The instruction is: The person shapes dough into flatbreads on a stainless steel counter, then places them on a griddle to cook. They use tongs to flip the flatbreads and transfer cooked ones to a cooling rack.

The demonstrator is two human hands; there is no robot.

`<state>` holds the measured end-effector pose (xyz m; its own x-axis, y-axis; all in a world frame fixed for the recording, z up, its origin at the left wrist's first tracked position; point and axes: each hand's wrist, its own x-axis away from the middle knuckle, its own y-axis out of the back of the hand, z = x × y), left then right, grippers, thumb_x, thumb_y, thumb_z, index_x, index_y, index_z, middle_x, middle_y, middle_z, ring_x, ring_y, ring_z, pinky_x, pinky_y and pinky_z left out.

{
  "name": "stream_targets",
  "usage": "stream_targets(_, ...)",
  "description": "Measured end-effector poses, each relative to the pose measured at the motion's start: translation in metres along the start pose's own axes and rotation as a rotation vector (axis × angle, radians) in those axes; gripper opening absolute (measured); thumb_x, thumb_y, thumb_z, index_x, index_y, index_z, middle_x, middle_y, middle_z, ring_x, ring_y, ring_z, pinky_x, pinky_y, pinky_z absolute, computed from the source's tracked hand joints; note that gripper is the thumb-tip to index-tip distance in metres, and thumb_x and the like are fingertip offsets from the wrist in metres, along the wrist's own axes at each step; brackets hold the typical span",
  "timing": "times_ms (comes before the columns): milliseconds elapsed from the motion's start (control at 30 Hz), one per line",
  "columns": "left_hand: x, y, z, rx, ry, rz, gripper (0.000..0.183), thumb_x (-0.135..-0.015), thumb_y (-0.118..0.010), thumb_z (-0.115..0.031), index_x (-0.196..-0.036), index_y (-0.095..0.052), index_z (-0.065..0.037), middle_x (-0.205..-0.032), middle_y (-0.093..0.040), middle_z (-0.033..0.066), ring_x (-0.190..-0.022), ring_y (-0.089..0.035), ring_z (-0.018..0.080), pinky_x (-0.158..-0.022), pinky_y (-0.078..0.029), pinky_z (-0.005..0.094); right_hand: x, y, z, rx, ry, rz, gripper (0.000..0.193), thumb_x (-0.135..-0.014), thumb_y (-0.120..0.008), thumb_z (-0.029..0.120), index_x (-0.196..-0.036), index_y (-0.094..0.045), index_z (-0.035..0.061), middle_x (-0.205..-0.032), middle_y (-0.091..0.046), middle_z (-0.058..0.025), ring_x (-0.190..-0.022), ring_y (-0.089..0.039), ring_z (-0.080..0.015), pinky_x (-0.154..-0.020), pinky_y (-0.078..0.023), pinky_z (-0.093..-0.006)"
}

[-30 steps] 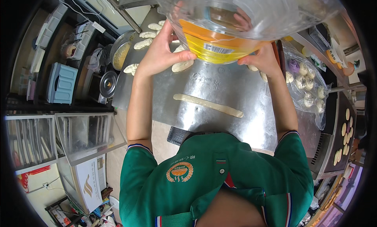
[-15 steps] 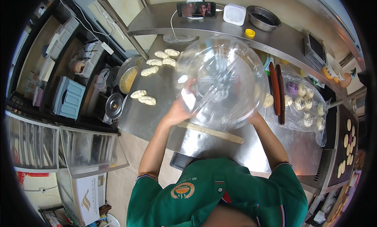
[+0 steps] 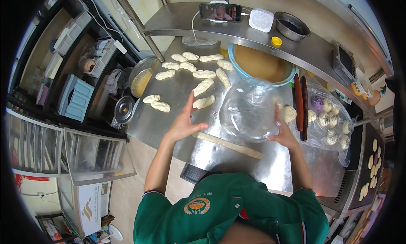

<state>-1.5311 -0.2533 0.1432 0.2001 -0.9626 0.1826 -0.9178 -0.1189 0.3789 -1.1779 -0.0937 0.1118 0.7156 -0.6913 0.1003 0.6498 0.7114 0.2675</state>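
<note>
A clear, see-through bowl is over the steel worktop in front of me, its far right edge blurred. My right hand is at its right side, thumb low and fingers along the rim. My left hand is apart from the bowl, thumb and fingers spread, with nothing in it. A long flat dough strip lies between my hands, nearer to me. Several shaped dough pieces lie beyond my left hand. A round dough ball sits just right of the bowl.
Behind the bowl stands a blue-rimmed basin, partly under the steel shelf. Two rolling pins lie to the right, beside dough balls on plastic sheeting. A tray of dough pieces is far right; a metal bowl is left.
The clear bowl has come down and settled slightly right, uncovering dough pieces and the blue-rimmed basin. My left hand has let go of it and moved left; my right hand stays at its side.
</note>
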Motion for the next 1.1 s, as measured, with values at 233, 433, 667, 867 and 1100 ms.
stream_targets(233, -0.043, -0.081, -0.009, 0.022, -0.457, 0.089, 0.120, -0.070, -0.087, -0.032, -0.158, -0.008, -0.013, -0.159, -0.023, 0.0178, -0.146, -0.027, 0.0335, -0.114, -0.033, 0.0460, 0.002, -0.012, -0.020, -0.074, 0.114, -0.092, 0.100, -0.067, -0.083, 0.044, -0.144, -0.037, -0.0003, -0.150, -0.039, -0.0155, -0.136, -0.040, -0.0283, -0.111, -0.035, -0.0411)
stream_targets(433, -0.051, -0.069, -0.107, -0.152, -0.700, -0.127, 0.111, -0.070, -0.087, -0.035, -0.155, -0.020, -0.009, -0.148, -0.037, 0.0240, -0.135, -0.041, 0.0401, -0.109, -0.039, 0.0443, -0.023, 0.026, 0.050, -0.156, 0.561, -0.382, 0.109, -0.067, -0.078, 0.056, -0.147, -0.031, -0.0010, -0.153, -0.033, -0.0165, -0.140, -0.034, -0.0290, -0.114, -0.030, -0.0430)
stream_targets(667, -0.042, -0.097, -0.071, -0.129, -0.661, -0.213, 0.104, -0.071, -0.082, -0.016, -0.154, -0.022, -0.007, -0.147, -0.040, 0.0220, -0.134, -0.043, 0.0350, -0.110, -0.037, 0.0409, -0.005, 0.032, 0.008, -0.123, 0.487, -0.349, 0.120, -0.068, -0.073, 0.070, -0.150, -0.024, -0.0019, -0.156, -0.027, -0.0178, -0.145, -0.026, -0.0298, -0.117, -0.025, -0.0452)
stream_targets(867, -0.060, -0.090, -0.001, -0.110, -0.462, -0.005, 0.120, -0.072, -0.086, -0.027, -0.158, -0.004, -0.013, -0.158, -0.026, 0.0181, -0.143, -0.032, 0.0318, -0.114, -0.031, 0.0458, 0.010, 0.010, -0.052, -0.098, 0.281, -0.275, 0.144, -0.061, -0.074, 0.077, -0.156, 0.004, 0.0027, -0.160, -0.017, -0.0166, -0.148, -0.021, -0.0269, -0.118, -0.020, -0.0438)
stream_targets(1100, -0.088, -0.091, -0.074, 0.155, -0.564, 0.062, 0.128, -0.065, -0.090, -0.013, -0.158, -0.002, -0.014, -0.159, -0.024, 0.0137, -0.140, -0.036, 0.0310, -0.102, -0.046, 0.0450, -0.030, 0.018, 0.020, -0.217, 0.494, -0.339, 0.133, -0.058, -0.090, 0.055, -0.154, -0.013, 0.0024, -0.155, -0.029, -0.0124, -0.142, -0.032, -0.0244, -0.116, -0.026, -0.0379)
